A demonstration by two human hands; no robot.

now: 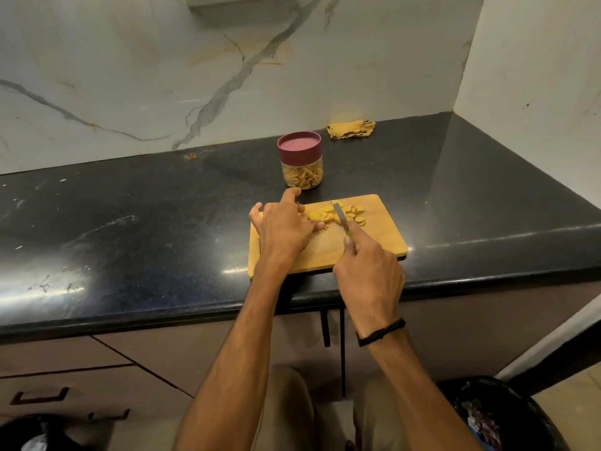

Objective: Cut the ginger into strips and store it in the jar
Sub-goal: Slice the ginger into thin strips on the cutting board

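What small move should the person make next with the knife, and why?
Probably press the knife down through the slices beside the left hand. The right hand holds the blade just over them, the left hand pinches them in place, and they are round, not yet strips like those in the jar.
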